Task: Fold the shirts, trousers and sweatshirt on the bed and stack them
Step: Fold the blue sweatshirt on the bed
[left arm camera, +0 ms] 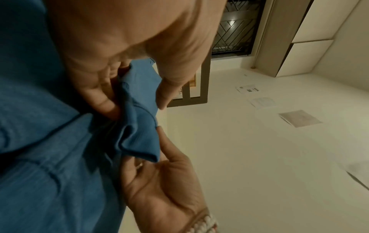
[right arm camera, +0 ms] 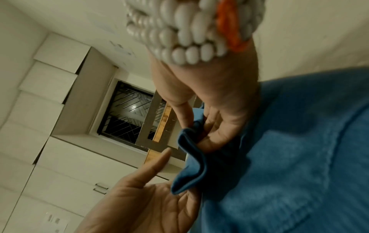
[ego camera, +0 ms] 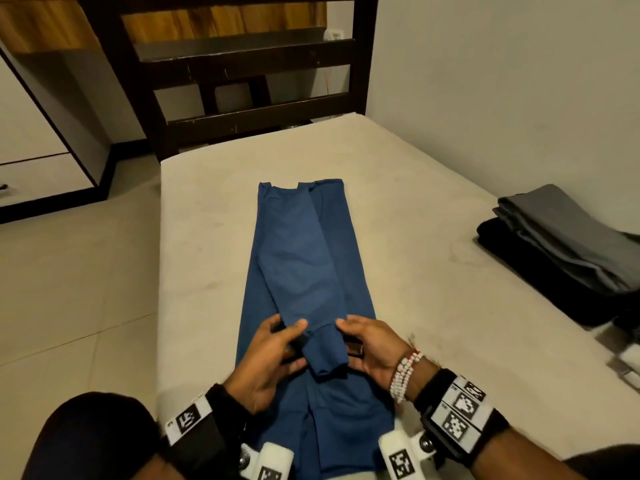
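Both our hands pinch the blue sweatshirt (ego camera: 304,271) cuff (ego camera: 323,355): left hand (ego camera: 273,358) at 9 o'clock, right hand (ego camera: 375,351) at 3.

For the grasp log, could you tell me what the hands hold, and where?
Both hands, left hand and right hand, hold the blue sweatshirt by its folded sleeve cuff.

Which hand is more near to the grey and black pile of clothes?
Right. The right hand holds the blue sweatshirt on the side facing the pile; the left hand holds the sleeve cuff farther away.
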